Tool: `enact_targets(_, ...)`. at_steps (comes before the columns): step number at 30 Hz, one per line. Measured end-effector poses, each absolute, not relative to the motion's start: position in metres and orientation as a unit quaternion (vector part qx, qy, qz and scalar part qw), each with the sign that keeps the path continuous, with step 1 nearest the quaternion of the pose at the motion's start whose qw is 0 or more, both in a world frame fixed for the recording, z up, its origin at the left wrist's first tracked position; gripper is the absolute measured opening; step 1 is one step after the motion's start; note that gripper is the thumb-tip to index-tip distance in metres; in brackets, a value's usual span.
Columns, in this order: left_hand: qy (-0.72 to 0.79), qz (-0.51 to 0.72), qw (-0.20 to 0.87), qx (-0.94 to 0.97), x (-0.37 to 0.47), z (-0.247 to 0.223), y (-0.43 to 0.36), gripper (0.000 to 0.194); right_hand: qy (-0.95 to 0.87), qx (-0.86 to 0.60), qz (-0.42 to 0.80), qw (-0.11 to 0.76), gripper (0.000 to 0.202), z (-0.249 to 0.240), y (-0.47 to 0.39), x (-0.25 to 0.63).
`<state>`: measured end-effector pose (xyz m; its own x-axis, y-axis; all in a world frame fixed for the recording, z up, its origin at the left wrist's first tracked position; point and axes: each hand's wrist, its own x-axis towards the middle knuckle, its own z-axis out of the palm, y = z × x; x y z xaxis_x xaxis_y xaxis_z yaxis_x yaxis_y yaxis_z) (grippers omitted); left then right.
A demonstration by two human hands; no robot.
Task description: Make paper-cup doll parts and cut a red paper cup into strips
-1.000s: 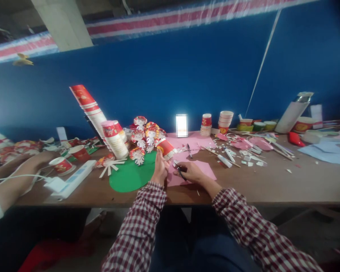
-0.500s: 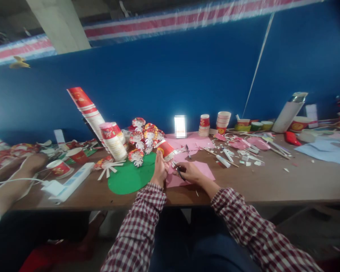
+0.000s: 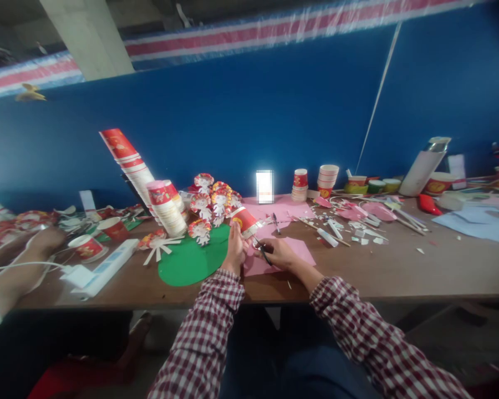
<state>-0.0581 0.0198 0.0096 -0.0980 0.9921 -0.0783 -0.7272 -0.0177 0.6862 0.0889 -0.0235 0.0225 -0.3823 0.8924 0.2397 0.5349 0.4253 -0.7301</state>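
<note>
My left hand (image 3: 235, 249) is closed around a red paper cup (image 3: 243, 219), which is tilted with its rim toward my right hand. In my right hand (image 3: 276, 252) is a pair of dark-handled scissors (image 3: 264, 254), its blades at the cup's rim. Whether the blades are apart is too small to tell. Under both hands lies pink paper (image 3: 297, 252) on the table. A green paper shape (image 3: 191, 259) is just left of my left hand, with several cut paper-cup flowers (image 3: 200, 230) at its far edge.
Tall stacks of paper cups (image 3: 168, 213) stand at the left. A power strip (image 3: 110, 269) lies near a co-worker's hand (image 3: 45, 244). Paper scraps (image 3: 363, 233), a glue tube (image 3: 327, 237) and a flask (image 3: 424, 166) are at the right. A blue partition (image 3: 249, 122) rises behind the table.
The cup and scissors have shifted very slightly at the rim. Both my hands stay in nearly the same place. The co-worker's hand at the left has moved a little.
</note>
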Motion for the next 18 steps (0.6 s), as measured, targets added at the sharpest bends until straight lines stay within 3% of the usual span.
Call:
enact_targets(8,0.296,0.697,0.598,0.264,-0.0576,0.0061,0.0222,0.029,-0.793,-0.443,0.275,0.315,0.029,0.0195,-0.0197,0.0899)
enact_targets(18,0.287,0.69,0.584,0.316,-0.0588,0.0006,0.0241,0.042,-0.793,-0.461,0.269,0.295,0.034,0.0254,-0.023,0.0893)
